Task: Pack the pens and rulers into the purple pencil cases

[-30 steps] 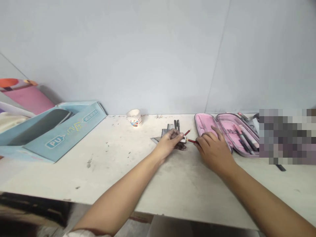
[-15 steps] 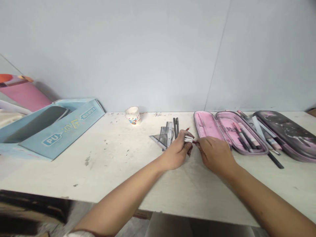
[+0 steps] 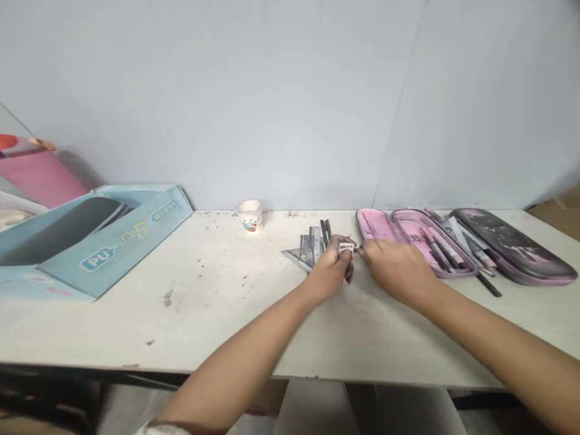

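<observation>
My left hand [image 3: 333, 272] is closed around a small white-silver pencil sharpener [image 3: 347, 247], pinched between thumb and fingers. Against its right end, my right hand [image 3: 396, 264] grips a dark reddish pencil [image 3: 357, 249]. Only a short bit of the pencil shows between the hands; my right fingers cover the rest. Just behind my left hand lie a clear set square [image 3: 296, 257], a ruler [image 3: 314, 237] and two black pens [image 3: 325, 229]. An open pink pencil case [image 3: 376, 223] lies beyond my right hand, with pens and markers in its right half.
A paper cup [image 3: 251, 215] stands near the wall. At left is a light blue box [image 3: 113, 241] with a dark object in it. A dark pencil case [image 3: 512, 244] lies at right beside another set square [image 3: 462, 235]. The table's front edge runs below my forearms.
My right hand has rolled over at the wrist, its back now turned more upward, while the pencil stays at the sharpener. The sharpener has tilted slightly. The whole view has shifted a little.
</observation>
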Action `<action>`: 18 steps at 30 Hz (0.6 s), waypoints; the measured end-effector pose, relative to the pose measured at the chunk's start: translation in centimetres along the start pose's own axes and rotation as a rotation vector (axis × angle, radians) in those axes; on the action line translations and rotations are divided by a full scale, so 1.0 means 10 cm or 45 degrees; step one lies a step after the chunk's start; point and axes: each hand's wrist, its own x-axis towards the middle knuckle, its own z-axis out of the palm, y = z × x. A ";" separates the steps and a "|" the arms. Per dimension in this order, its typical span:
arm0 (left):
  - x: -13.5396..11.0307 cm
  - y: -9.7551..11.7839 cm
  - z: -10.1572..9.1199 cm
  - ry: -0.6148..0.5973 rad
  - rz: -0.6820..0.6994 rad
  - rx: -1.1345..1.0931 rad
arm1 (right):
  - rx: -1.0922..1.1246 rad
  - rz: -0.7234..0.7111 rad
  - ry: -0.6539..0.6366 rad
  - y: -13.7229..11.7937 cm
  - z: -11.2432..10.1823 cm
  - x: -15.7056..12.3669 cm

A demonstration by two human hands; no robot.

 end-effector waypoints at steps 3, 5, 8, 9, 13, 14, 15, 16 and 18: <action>0.00 0.05 0.02 -0.085 -0.128 -0.458 | -0.650 -0.379 0.073 -0.05 -0.05 0.00; -0.02 0.08 0.03 -0.123 -0.133 -0.576 | -0.744 -0.403 0.035 -0.07 -0.07 0.01; -0.05 0.09 0.03 -0.153 -0.035 -0.505 | -0.429 -0.119 -0.056 -0.08 -0.09 0.05; -0.05 0.08 0.02 -0.164 0.003 -0.438 | -0.195 0.008 -0.125 -0.08 -0.09 0.06; -0.07 0.04 -0.01 -0.189 0.093 -0.126 | 0.990 0.466 -0.543 -0.05 -0.06 0.03; -0.08 0.02 -0.02 -0.190 0.100 -0.068 | 1.179 0.536 -0.610 -0.03 -0.04 0.01; -0.08 0.01 -0.01 -0.186 0.102 -0.025 | 1.268 0.582 -0.629 -0.02 -0.03 -0.01; -0.08 0.00 -0.01 -0.178 0.102 -0.001 | 1.252 0.598 -0.597 -0.02 -0.01 -0.03; -0.06 -0.01 0.02 -0.142 0.100 -0.016 | 0.939 0.528 -0.406 -0.02 0.00 -0.04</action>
